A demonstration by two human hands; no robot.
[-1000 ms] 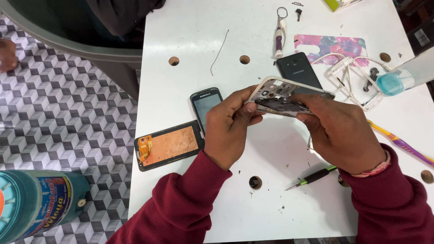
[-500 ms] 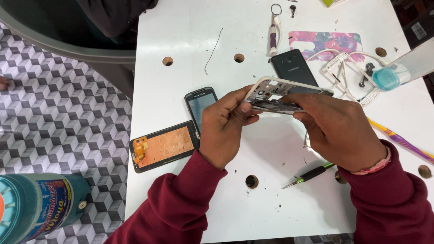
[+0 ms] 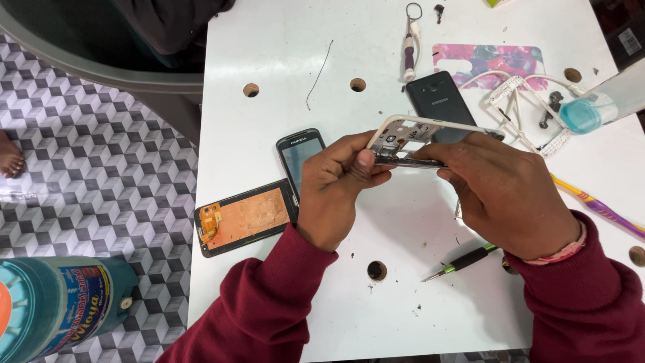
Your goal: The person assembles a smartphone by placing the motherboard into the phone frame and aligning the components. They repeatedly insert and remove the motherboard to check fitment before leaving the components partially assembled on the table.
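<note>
Near edge, 6 o'clock: maroon sleeves entering from below; white table with round holes underneath.
Floor, 8 o'clock: teal bottle on patterned tiles, well apart from the work.
Tool, 5 o'clock: green-and-black screwdriver lying loose on the table, just below the right wrist.
Left hand: closed, thumb and fingertips pinching the near left corner of the phone frame.
Right hand: closed over the frame's right half, fingers curled along its lower edge; fingertip detail hidden.
Frame position: held off the table between both hands, centre of view, tilted with its open face toward the camera.
Frame long axis: running 9 to 3 o'clock, slightly rising to the left; white rim uppermost.
Frame handling: likely light, thin, stiff yet easily bent or cracked; exposed parts inside look delicate; best gripped on the outer rim and corners, not across the middle.
Left of hands, 9 o'clock: detached screen panel face down, copper backing up; small dark phone just beside it.
Far, 12 o'clock: black back cover, floral case, purple-handled tool.
Far right, 2 o'clock: clear bottle with blue liquid, white cable.
</note>
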